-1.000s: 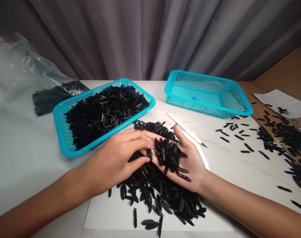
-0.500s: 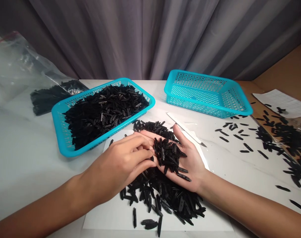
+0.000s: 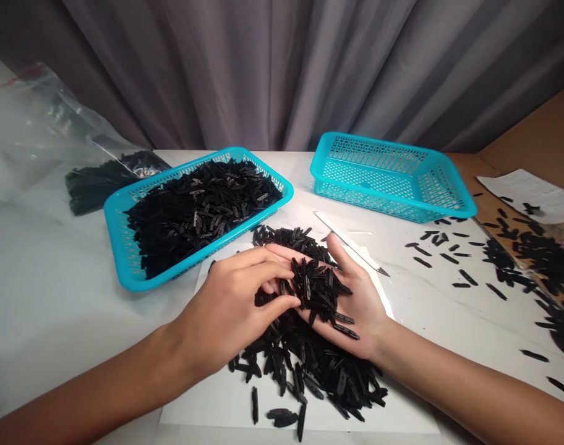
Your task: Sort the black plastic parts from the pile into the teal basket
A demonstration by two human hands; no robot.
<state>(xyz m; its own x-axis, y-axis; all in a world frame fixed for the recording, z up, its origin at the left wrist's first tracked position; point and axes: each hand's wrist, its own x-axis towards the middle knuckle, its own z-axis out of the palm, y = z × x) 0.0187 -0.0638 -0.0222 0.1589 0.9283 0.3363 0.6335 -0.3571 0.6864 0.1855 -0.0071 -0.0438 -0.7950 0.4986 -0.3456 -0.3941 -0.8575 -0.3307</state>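
My right hand (image 3: 360,303) lies palm up over the dark heap, bearing a clump of small black pieces (image 3: 316,287) on its palm and fingers. From the left, my left hand (image 3: 245,296) reaches to the edge of that clump, thumb and fingers apart, with pieces between and behind the fingertips. Under both hands a loose pile of black pieces (image 3: 310,361) covers part of a white sheet (image 3: 193,402). Some of the pile is hidden by the hands.
A blue basket (image 3: 119,247) full of black pieces stands at the left, beside a clear bag (image 3: 64,117). An empty blue basket (image 3: 393,201) is behind, at right. Pointed tweezers (image 3: 384,271) lie near my right hand. More pieces (image 3: 551,259) are scattered at the right.
My left hand's thumb and fingers have spread apart at the clump's edge. My right hand has stayed almost still with its pieces. The whole view has shifted slightly.
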